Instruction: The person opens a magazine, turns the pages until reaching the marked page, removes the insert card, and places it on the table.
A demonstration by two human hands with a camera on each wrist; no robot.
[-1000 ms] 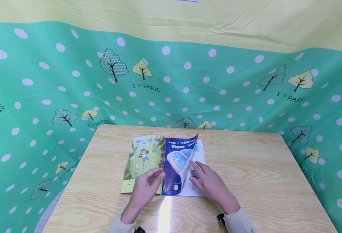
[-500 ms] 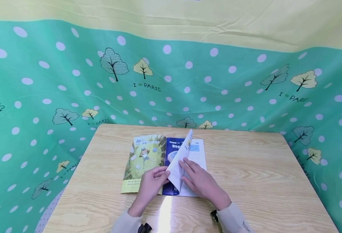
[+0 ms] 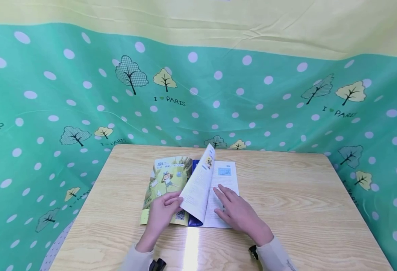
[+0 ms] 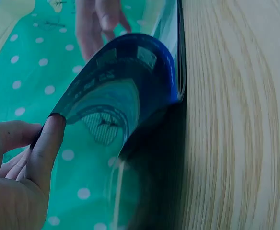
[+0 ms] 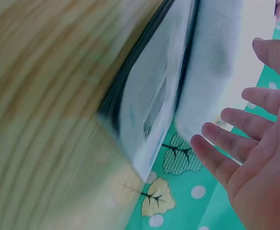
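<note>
An open magazine lies on the table, its green illustrated cover flat to the left. A page, dark blue on one face and white print on the other, curls up from the middle. My left hand pinches the page's edge between thumb and fingers, plain in the left wrist view, where the blue face bows upward. Over the right-hand printed page hovers my right hand, its fingers spread and holding nothing. In the right wrist view those fingers stand apart from the magazine.
The light wooden table extends around the magazine on every side. Behind it and at both sides hangs a green dotted curtain with printed trees. A dark strap sits at the left wrist.
The page has swung leftward, its white printed face now turned up. My left hand has taken its edge and drawn it left; my right hand has come away from it.
</note>
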